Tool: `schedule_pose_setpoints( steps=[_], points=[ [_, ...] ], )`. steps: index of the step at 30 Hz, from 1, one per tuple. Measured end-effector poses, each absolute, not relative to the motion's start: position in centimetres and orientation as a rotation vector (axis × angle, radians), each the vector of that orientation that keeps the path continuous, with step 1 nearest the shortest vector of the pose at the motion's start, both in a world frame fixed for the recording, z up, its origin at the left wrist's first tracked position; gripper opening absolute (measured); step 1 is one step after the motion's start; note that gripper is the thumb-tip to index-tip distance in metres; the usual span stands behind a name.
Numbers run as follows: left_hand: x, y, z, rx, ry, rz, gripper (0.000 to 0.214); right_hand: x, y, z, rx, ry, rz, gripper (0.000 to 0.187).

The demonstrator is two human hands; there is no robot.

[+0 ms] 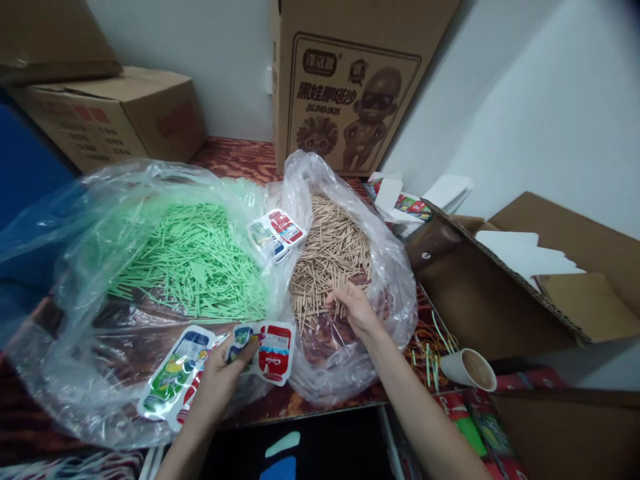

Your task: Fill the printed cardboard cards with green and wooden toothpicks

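Note:
My left hand (220, 377) is closed on a strip of printed sachets (200, 367), red, green and blue, which lies over the near edge of a clear bag. My right hand (353, 310) reaches into a clear plastic bag (395, 280) of tan wooden sticks (330, 257), fingers curled among the sticks. To the left, a larger clear bag (75, 267) holds a heap of green sticks (193, 257). A second small bunch of sachets (277, 233) rests between the two heaps.
A paper cup (470, 369) lies on its side at right beside loose green sticks. An open cardboard box (525, 287) fills the right side. A tall printed carton (350, 87) stands at the back, and another carton (115, 113) at back left. The tabletop is dark red wood.

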State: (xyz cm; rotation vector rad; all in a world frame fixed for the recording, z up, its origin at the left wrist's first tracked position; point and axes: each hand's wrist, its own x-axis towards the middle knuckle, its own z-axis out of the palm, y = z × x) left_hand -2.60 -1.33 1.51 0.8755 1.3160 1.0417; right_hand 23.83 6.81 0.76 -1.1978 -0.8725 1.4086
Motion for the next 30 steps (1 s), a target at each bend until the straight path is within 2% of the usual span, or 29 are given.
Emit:
schedule_pose_setpoints(
  steps=[8,10,13,14,19,22,26,29,30],
  points=[
    [-2.8,-2.0,0.5,0.777,1.355,1.069,0.037,21.9,4.5,0.1,-1.067,-0.749,1.445,0.025],
    [-2.8,-2.2,0.1,0.745,1.361,1.079,0.038,22.0,4.8,0.4,-1.043,-0.751,1.491,0.037],
    [-2.8,-2.4,-0.2,0.724,1.362,1.08,0.039,22.5,5.5,1.2,-1.029,-0.751,1.601,0.065],
    [-2.8,-2.4,-0.3,0.725,1.359,1.076,0.039,22.7,5.7,1.5,-1.028,-0.763,1.619,0.066],
    [-3.0,-2.7,-0.4,0.723,1.359,1.088,0.036,22.7,5.1,1.7,-1.048,-0.887,1.531,0.026],
    [-3.0,-3.0,-0.3,0.68,1.379,1.09,0.034,21.7,3.3,0.5,-1.12,-0.992,1.358,0.016],
    [-2.9,-3.1,0.1,0.655,1.411,1.13,0.036,20.0,0.8,-1.1,-1.225,-1.153,1.161,0.01],
    [-2.9,-3.0,0.4,0.648,1.415,1.147,0.036,19.3,-0.1,-1.4,-1.233,-1.195,1.096,0.026],
    [-2.9,-3.0,0.5,0.647,1.414,1.146,0.036,19.2,-0.2,-1.5,-1.242,-1.223,1.093,0.026]
  ],
)
